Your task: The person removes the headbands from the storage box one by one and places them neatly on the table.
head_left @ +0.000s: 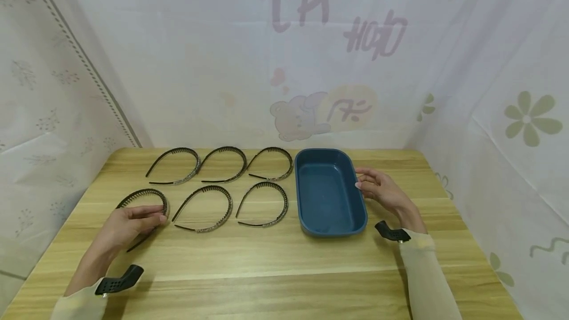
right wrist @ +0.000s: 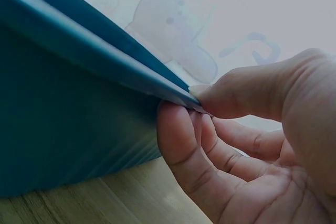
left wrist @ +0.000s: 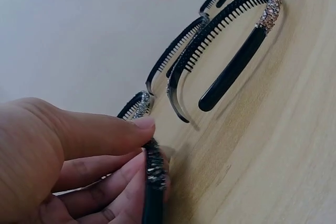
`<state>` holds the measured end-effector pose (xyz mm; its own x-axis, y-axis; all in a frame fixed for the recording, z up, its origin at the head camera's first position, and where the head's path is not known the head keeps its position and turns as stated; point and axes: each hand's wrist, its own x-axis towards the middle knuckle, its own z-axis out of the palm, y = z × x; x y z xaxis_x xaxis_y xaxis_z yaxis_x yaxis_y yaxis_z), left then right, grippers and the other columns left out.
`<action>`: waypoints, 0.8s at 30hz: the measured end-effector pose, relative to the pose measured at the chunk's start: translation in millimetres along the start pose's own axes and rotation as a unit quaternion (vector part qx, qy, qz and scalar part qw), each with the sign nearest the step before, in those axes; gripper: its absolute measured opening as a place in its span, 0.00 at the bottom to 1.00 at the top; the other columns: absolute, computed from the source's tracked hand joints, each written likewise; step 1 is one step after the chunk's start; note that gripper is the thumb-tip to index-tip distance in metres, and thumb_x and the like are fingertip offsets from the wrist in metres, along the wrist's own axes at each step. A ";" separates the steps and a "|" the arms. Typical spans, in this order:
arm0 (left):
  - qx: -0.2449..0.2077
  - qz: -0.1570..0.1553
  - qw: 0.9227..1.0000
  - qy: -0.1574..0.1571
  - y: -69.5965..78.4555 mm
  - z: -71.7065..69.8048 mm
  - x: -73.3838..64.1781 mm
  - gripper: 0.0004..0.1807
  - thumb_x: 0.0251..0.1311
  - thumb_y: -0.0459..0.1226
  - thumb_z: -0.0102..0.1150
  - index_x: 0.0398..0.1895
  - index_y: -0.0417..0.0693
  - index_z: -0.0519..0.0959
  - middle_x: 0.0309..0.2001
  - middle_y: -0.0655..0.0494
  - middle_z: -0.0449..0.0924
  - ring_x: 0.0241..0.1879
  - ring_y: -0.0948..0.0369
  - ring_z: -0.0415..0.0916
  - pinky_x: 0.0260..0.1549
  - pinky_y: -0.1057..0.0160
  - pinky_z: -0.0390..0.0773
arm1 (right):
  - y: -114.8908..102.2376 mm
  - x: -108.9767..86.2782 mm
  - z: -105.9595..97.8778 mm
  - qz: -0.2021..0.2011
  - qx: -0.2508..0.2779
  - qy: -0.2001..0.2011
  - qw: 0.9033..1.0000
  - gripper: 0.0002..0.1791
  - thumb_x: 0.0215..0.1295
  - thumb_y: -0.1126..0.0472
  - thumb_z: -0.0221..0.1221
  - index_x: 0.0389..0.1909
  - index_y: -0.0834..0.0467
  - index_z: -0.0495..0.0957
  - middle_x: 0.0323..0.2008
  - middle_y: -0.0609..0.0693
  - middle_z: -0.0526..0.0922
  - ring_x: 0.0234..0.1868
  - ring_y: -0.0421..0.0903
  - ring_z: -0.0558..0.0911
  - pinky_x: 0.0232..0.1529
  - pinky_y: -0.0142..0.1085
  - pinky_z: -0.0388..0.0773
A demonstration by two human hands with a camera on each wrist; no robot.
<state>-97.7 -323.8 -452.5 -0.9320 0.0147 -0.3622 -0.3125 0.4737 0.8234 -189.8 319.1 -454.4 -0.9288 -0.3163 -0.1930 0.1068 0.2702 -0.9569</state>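
Observation:
At the front left of the table, my left hand (head_left: 122,228) pinches a black toothed headband (head_left: 144,192) by its glittery side. The left wrist view shows the thumb and fingers on the dark sparkling section of this headband (left wrist: 154,169). My right hand (head_left: 386,192) holds the right rim of a blue rectangular basin (head_left: 326,194), which has nothing inside. In the right wrist view the thumb lies over the rim of the basin (right wrist: 105,66) and the fingers press from beneath. Another headband (head_left: 231,206) lies just right of the left hand.
Several more headbands lie in two rows, among them a back-left one (head_left: 195,162), a back-middle one (head_left: 244,159), a back-right one (head_left: 291,162) and a front-right one (head_left: 286,206). A printed white cloth (head_left: 200,63) hangs behind the wooden table (head_left: 249,280).

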 end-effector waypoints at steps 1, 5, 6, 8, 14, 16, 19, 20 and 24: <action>-0.006 0.005 1.000 0.002 0.1 0.3 0.2 0.34 0.65 0.49 0.68 0.68 0.37 0.75 0.43 0.74 0.89 0.41 0.75 0.84 0.41 0.73 0.82 | -0.2 0.1 0.1 -0.002 -0.001 0.001 1.000 0.34 0.74 0.58 0.61 0.76 0.61 0.61 0.46 0.51 0.77 0.44 0.40 0.82 0.48 0.33 0.83; -0.037 0.025 0.999 0.005 1.4 1.6 1.6 0.31 0.67 0.46 0.67 0.67 0.34 0.76 0.43 0.77 0.87 0.40 0.70 0.86 0.42 0.66 0.86 | -2.1 -0.2 -0.2 -0.009 -0.005 0.003 1.000 0.34 0.74 0.59 0.61 0.76 0.61 0.61 0.47 0.52 0.77 0.42 0.40 0.82 0.47 0.33 0.83; -0.043 0.027 0.999 0.006 1.8 1.2 1.4 0.31 0.68 0.45 0.67 0.66 0.34 0.76 0.42 0.76 0.87 0.41 0.70 0.86 0.42 0.65 0.86 | -2.6 0.1 0.2 -0.010 -0.006 0.003 1.000 0.34 0.74 0.59 0.61 0.76 0.61 0.61 0.47 0.52 0.77 0.42 0.40 0.82 0.47 0.33 0.83; -0.047 0.028 0.998 0.008 2.8 0.3 0.7 0.29 0.69 0.46 0.66 0.66 0.36 0.76 0.42 0.76 0.88 0.41 0.69 0.86 0.42 0.65 0.86 | -3.5 0.8 0.7 -0.011 -0.009 0.002 1.000 0.34 0.74 0.59 0.61 0.76 0.61 0.61 0.47 0.52 0.77 0.42 0.40 0.82 0.47 0.33 0.83; -0.033 0.018 0.999 0.031 9.8 -1.8 -4.7 0.33 0.69 0.55 0.61 0.68 0.43 0.75 0.43 0.72 0.88 0.42 0.66 0.87 0.43 0.65 0.86 | -5.8 1.4 4.1 -0.009 -0.015 0.002 1.000 0.34 0.74 0.59 0.61 0.76 0.61 0.61 0.48 0.53 0.77 0.42 0.41 0.83 0.47 0.34 0.83; -0.027 0.028 0.998 0.048 14.4 -0.5 -5.3 0.35 0.70 0.56 0.60 0.69 0.42 0.74 0.43 0.74 0.87 0.41 0.66 0.87 0.42 0.64 0.86 | -6.2 0.3 3.5 -0.009 -0.023 0.001 1.000 0.33 0.74 0.59 0.61 0.75 0.61 0.61 0.48 0.54 0.77 0.42 0.41 0.83 0.47 0.34 0.84; -0.014 0.053 0.996 0.075 23.2 4.1 -3.5 0.36 0.71 0.57 0.58 0.70 0.41 0.72 0.42 0.77 0.85 0.41 0.69 0.87 0.40 0.64 0.87 | -8.3 -2.8 0.3 -0.008 -0.042 0.003 0.999 0.32 0.75 0.58 0.60 0.75 0.61 0.62 0.50 0.56 0.76 0.43 0.42 0.85 0.47 0.35 0.85; -0.008 0.065 0.994 0.086 26.7 6.1 -2.3 0.36 0.71 0.57 0.58 0.70 0.41 0.72 0.42 0.78 0.85 0.41 0.70 0.86 0.40 0.64 0.87 | -9.1 -3.7 -0.9 -0.007 -0.047 0.004 0.999 0.32 0.76 0.58 0.60 0.75 0.60 0.62 0.51 0.58 0.76 0.43 0.43 0.85 0.47 0.36 0.85; 0.007 0.102 0.988 0.116 37.7 13.9 2.7 0.37 0.72 0.56 0.57 0.72 0.40 0.70 0.43 0.79 0.81 0.41 0.76 0.83 0.40 0.67 0.86 | -12.5 -7.0 -4.5 -0.001 -0.055 0.013 0.998 0.31 0.78 0.56 0.56 0.76 0.61 0.60 0.58 0.67 0.75 0.44 0.46 0.86 0.46 0.42 0.86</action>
<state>-109.5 -293.7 -428.5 -0.9929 -0.0901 -0.0775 -0.1122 0.4937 0.8624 -186.2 322.1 -440.1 -0.9378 -0.2939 -0.1846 0.0669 0.3687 -0.9271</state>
